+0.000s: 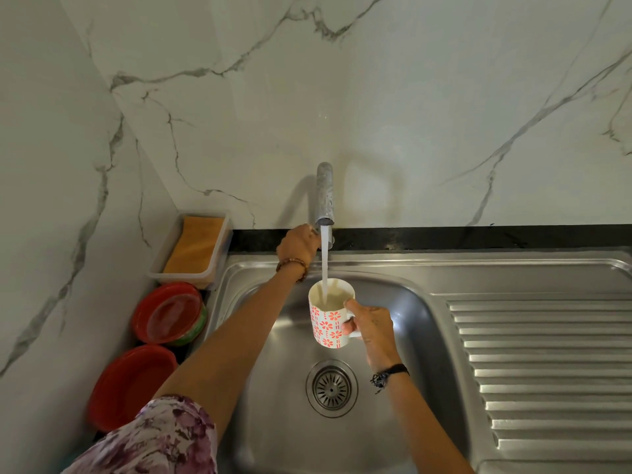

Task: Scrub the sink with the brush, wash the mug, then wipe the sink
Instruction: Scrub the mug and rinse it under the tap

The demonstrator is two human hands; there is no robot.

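From the head camera, your right hand [371,328] has its fingers curled through the handle of the white ceramic mug with the red flower print [327,319], thumb up on the rim. You're holding it upright over the stainless steel sink basin [410,323], above and just behind the round slotted drain [331,388]. Water is running from the tall chrome faucet spout [325,193] straight down into the mug, which looks pretty full of cloudy water.

Your left hand [298,246] is reaching to the back edge of the sink, fingers wrapped around the tap's base or handle right beside the stream. The knob itself is hidden behind your hand, so exactly what it's gripping is hard to make out. There's a brown beaded bracelet [292,266] on that wrist and a dark cord band [388,372] on the right one.

The ribbed steel drainboard [547,371] runs off to the right of the basin. On the left, in the corner by the marble-look wall [376,97], sits a clear plastic tray with an orange sponge [196,246] in it, then two red plastic bowls [167,313] in front of that.
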